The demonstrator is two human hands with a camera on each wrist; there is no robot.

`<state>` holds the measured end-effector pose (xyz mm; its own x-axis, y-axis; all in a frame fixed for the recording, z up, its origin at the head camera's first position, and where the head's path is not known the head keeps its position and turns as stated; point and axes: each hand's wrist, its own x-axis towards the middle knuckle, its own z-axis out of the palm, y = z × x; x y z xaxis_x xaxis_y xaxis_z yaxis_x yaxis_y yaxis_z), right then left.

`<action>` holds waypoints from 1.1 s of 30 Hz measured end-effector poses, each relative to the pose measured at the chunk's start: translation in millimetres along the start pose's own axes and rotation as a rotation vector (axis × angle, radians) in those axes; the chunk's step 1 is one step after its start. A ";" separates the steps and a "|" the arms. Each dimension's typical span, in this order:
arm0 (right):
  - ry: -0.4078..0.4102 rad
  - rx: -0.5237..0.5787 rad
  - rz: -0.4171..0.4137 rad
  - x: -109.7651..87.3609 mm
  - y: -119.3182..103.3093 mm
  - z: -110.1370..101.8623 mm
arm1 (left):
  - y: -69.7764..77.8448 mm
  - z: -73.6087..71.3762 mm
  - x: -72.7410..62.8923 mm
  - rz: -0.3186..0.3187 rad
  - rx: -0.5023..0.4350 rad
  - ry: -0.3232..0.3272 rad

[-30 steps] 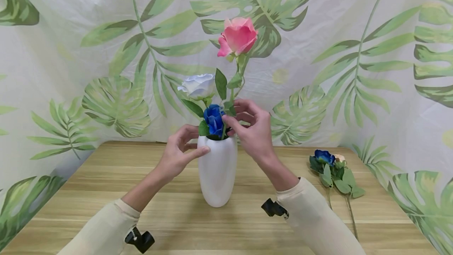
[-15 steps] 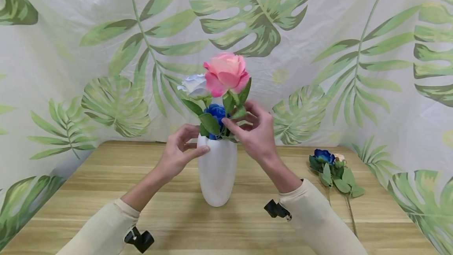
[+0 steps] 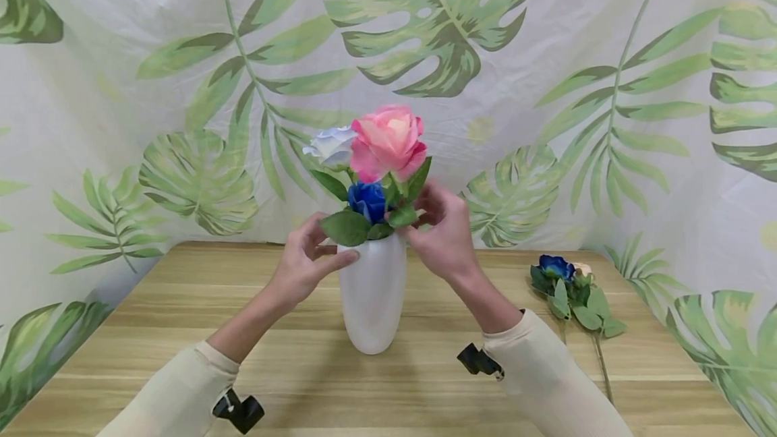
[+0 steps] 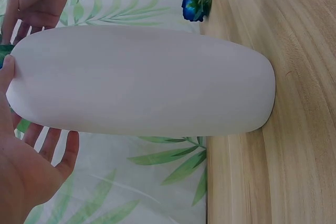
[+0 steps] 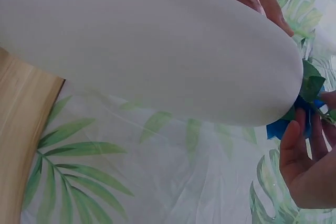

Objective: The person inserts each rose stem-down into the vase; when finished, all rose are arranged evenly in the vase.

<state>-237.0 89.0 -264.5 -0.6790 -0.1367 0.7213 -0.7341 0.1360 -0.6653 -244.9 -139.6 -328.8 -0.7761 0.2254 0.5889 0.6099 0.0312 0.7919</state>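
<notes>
A white vase (image 3: 373,299) stands upright on the wooden table. My left hand (image 3: 301,258) holds it near the rim, thumb in front and fingers round the far left side. Above the mouth sit a pink rose (image 3: 390,143), a pale blue-white rose (image 3: 330,147) and a low blue rose (image 3: 367,202). At the right of the rim, my right hand (image 3: 446,231) grips the pink rose's stem among its leaves, which partly hide the fingertips. In the right wrist view, the right hand (image 5: 312,174) shows beside the mouth, close to green leaves (image 5: 312,80).
Another blue rose (image 3: 555,267) and a peach rose (image 3: 583,270) lie with their leafy stems at the right of the table (image 3: 200,302). Behind the table hangs a leaf-patterned cloth (image 3: 291,32).
The pink rose has come down from high above the vase to just over the other blooms, its leaves now by the rim. My right hand has lowered slightly; the left stays on the vase.
</notes>
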 end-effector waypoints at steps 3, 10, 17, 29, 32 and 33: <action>-0.017 0.001 -0.043 0.3 -0.3 -1.7 | 0.7 -0.3 -0.3 -0.010 0.009 0.003; 0.057 0.027 -0.134 3.7 -1.2 3.1 | 1.8 -1.0 -0.5 -0.022 0.028 -0.004; 0.077 0.061 -0.121 4.4 0.7 7.3 | 2.1 -0.8 -0.6 -0.031 0.025 0.001; 0.041 -0.042 -0.075 -3.8 5.8 5.2 | 0.7 -0.2 0.0 -0.005 0.025 0.004; 0.031 -0.058 -0.055 -5.8 7.8 4.1 | 1.2 -0.2 -0.3 -0.010 0.024 0.006; 0.027 -0.058 -0.049 -6.1 8.2 3.4 | 1.3 -0.2 -0.5 -0.011 0.023 0.007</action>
<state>-238.9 87.6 -275.0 -0.6414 -0.1184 0.7580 -0.7641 0.1865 -0.6175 -243.8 -139.8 -328.0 -0.7839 0.2184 0.5812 0.6046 0.0561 0.7945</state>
